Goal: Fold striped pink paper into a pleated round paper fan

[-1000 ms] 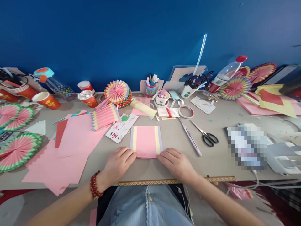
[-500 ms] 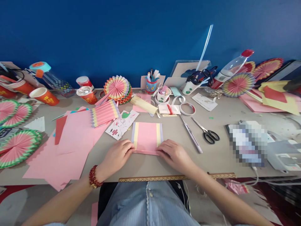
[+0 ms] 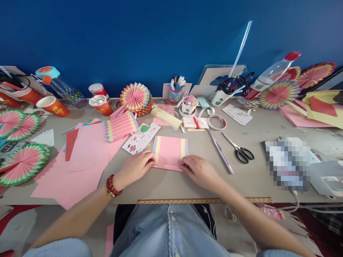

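Note:
A pink paper sheet (image 3: 171,151) with yellow and lilac stripes down both sides lies on the table in front of me. Along its near edge runs a narrow folded strip. My left hand (image 3: 140,166) pinches the near left corner, thumb and fingers together. At the near right corner my right hand (image 3: 197,169) has its fingers closed on the same paper. Left of the sheet, a pleated striped paper (image 3: 122,126) rests on loose pink sheets (image 3: 83,153). Close to my left hand is a white card with drawings (image 3: 140,138).
To the right lie a utility knife (image 3: 223,155), scissors (image 3: 242,153), a tape roll (image 3: 217,122) and a phone (image 3: 286,164). Paper fans (image 3: 135,98), cups (image 3: 53,106), a pen holder (image 3: 175,94) and a tilted bottle (image 3: 273,76) line the blue wall. A patterned strip (image 3: 203,201) edges the table.
The whole view has shifted slightly. Both hands stay at the near corners of the pink paper, and the folded strip along its near edge now looks wider.

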{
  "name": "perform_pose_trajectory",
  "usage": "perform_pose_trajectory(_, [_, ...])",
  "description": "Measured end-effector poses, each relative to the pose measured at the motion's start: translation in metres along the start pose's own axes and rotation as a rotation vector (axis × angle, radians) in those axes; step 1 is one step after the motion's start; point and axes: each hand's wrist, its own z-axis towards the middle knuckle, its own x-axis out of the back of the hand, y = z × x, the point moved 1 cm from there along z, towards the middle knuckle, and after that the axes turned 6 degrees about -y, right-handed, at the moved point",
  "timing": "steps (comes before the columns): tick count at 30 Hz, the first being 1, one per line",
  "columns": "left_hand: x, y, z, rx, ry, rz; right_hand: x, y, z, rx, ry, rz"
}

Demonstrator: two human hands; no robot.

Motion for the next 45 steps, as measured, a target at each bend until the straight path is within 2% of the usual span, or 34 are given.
perform_pose_trajectory(8, [0.002,-0.003,0.003,-0.028,-0.025,-0.011,0.004,-0.002,0.003,-0.048,-0.069,-0.029])
perform_pose_trajectory(19, [0.001,0.003,-0.001,-0.033,0.002,0.010,0.004,0.001,0.004,-0.031,-0.057,-0.014])
perform_pose_trajectory(27, [0.000,0.003,-0.001,-0.026,0.001,0.029,0.005,0.005,0.001,-0.012,-0.019,0.071])
perform_pose_trajectory(35, [0.001,0.001,0.001,-0.025,-0.023,0.018,0.012,0.014,0.003,0.015,-0.052,0.159])
perform_pose_trajectory(40, [0.000,0.000,0.002,-0.036,-0.015,0.037,0.015,0.015,0.005,0.080,-0.039,0.192])
perform_pose_trajectory(45, [0.000,-0.001,0.002,-0.022,-0.018,0.030,0.017,0.017,0.002,0.046,-0.050,0.242])
